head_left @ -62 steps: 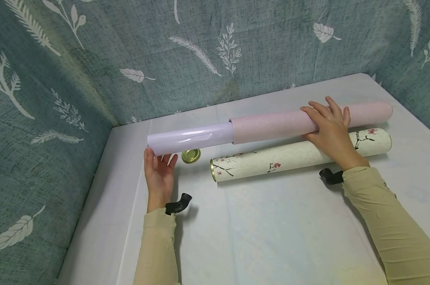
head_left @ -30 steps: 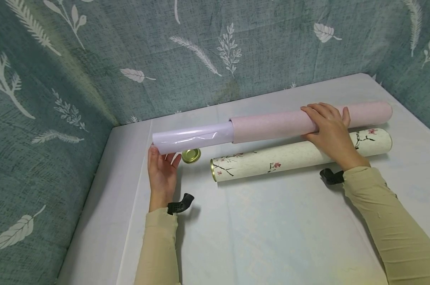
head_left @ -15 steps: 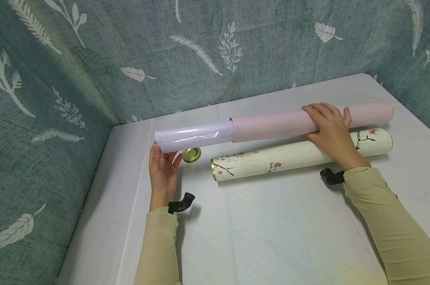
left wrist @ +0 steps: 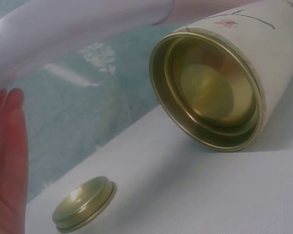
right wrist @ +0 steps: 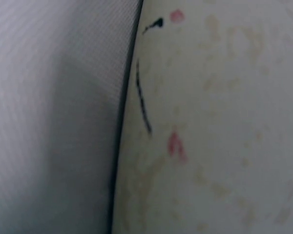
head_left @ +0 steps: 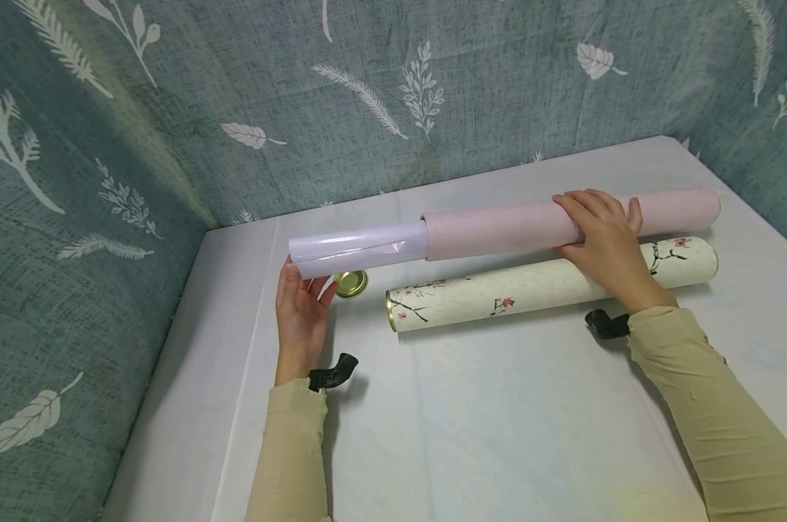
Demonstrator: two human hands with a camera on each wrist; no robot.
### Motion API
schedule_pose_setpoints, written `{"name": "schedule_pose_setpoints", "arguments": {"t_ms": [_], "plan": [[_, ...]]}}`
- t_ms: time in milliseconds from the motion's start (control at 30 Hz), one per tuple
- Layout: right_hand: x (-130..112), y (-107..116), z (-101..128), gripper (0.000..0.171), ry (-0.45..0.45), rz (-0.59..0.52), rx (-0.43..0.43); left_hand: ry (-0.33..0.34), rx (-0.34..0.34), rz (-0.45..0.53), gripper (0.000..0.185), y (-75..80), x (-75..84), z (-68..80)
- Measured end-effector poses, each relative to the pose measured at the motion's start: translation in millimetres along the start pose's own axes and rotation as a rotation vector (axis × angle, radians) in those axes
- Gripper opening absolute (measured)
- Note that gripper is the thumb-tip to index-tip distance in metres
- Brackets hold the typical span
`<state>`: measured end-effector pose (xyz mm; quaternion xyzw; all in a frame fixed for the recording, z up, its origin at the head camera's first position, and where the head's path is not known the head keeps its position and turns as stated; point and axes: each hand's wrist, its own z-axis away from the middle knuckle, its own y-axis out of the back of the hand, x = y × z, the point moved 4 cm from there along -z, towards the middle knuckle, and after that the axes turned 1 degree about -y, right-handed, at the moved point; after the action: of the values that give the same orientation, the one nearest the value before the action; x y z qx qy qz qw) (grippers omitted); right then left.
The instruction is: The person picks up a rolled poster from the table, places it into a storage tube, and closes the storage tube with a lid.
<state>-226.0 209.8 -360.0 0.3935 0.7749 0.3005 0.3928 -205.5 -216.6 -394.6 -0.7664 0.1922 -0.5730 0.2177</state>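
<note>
Since the earlier frames the white roll (head_left: 357, 250) has slid further right into the pink tube (head_left: 569, 219), centre frame. Left hand (head_left: 302, 312), fingers straight, flat against the roll's end; right hand (head_left: 605, 235) curled over the tube. Best to push straight along the axis. Count: two tubes, incl. floral tube (head_left: 550, 283); one roll; one gold lid (head_left: 351, 283).

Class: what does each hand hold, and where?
Right hand grips the pink tube toward its far end; left hand flat against the glossy roll's end.
</note>
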Motion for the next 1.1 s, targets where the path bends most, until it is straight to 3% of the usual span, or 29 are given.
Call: {"name": "schedule_pose_setpoints", "arguments": {"t_ms": [600,1100], "plan": [[0.8,-1.8,0.8,0.071,-0.002,0.003,-0.001,0.007,-0.002,0.028,0.048,-2.1,-1.7,0.0],[0.9,-0.6,0.4,0.071,-0.010,0.006,-0.008,0.017,-0.043,0.047,0.045,-4.4,-3.0,-0.1]]}}
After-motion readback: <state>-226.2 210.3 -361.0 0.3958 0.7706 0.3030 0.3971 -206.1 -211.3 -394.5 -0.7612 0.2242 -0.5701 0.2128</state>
